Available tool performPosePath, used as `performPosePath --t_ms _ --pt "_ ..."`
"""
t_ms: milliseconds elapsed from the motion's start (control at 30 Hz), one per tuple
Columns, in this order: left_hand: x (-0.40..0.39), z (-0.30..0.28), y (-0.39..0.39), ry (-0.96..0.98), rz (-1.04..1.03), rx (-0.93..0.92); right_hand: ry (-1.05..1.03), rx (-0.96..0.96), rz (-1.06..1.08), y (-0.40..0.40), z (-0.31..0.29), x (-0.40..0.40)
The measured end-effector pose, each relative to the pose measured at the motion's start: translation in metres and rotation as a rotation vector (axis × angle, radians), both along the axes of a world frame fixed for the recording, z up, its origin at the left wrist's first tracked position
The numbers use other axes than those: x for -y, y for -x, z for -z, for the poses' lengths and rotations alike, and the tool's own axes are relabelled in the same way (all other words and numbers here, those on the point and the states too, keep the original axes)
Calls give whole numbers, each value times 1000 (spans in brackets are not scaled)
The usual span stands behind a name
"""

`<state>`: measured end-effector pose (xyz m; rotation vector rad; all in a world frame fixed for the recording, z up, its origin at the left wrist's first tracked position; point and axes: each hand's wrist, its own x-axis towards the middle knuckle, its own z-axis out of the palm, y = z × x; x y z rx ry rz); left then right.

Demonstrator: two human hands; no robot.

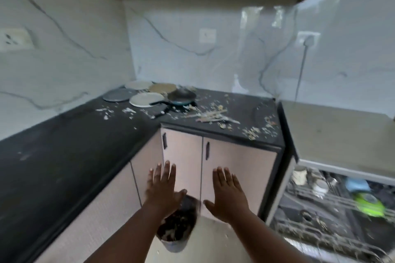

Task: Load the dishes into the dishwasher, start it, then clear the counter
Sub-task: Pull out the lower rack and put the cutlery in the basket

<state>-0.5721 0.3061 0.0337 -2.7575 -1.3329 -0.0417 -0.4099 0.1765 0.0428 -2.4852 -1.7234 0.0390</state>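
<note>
No text, label, brand or number can be read on anything here.

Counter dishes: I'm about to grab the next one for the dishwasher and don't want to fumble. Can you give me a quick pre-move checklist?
1. Both hands free: ok. The left hand and right hand are open and hold nothing.
2. Dishes left to load: ok. Four plates and a frying pan sit in the counter's back corner.
3. Dishwasher open: ok. Its racks are pulled out at right.
4. Rack space: cannot tell. The picture is blurred there.
5. Counter clean: not ok. Food scraps lie scattered.
6. Waste bin within reach: ok. It stands on the floor below the hands.
</note>
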Motion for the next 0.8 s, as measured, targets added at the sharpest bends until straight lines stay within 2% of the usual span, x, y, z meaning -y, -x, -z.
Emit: performPosePath --t_ms 167,400,567,800 --pt "-40 -41 29 -44 -69 75 -82 53 -71 25 -45 -59" --pt "-82 -69 21 -127 -68 91 -101 30 -28 4 -50 -113" --pt "-129 -60 -28 -157 5 101 -93 -20 72 -54 -39 -152" --pt "-188 -44 -148 -50 95 47 -7 -47 186 -176 -27 -191"
